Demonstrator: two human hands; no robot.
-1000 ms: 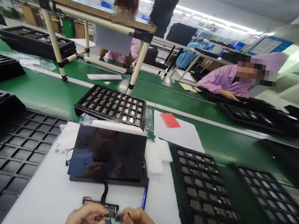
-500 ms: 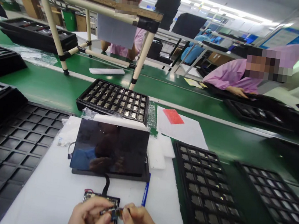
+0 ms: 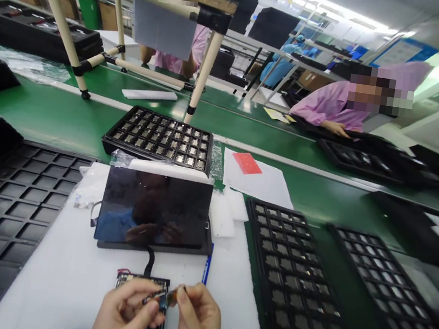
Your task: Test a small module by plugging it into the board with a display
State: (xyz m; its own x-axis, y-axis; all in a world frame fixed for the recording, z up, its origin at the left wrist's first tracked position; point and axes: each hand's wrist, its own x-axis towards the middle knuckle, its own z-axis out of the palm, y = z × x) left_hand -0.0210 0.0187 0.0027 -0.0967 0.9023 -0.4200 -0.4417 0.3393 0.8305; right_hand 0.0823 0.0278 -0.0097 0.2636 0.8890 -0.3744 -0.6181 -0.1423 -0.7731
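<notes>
Between both hands is a small dark electronic part with an orange-brown flex cable (image 3: 171, 296). My left hand (image 3: 129, 310) is closed, pinching the dark end of it between thumb and fingers. The cable end is pinched by my right hand (image 3: 199, 314). Below them lies a black-framed circuit board (image 3: 162, 283), partly covered by my left hand. A black ribbon (image 3: 149, 262) runs from this board up to a dark display screen (image 3: 156, 207), which leans tilted on a stand. A thin red wire (image 3: 123, 270) shows at the board's top left corner.
White foam (image 3: 53, 272) covers the work surface. A blue pen-like item (image 3: 207, 263) lies right of the screen. Black compartment trays stand left (image 3: 13, 206), right (image 3: 296, 284) and behind the screen (image 3: 158, 137). A pipe-legged rack (image 3: 206, 70) rises over the green bench; a co-worker (image 3: 329, 106) sits across.
The whole view has shifted, so the bench and trays appear a little further left and higher. Both hands still pinch the small part, with the right hand's fingertips turned slightly upward.
</notes>
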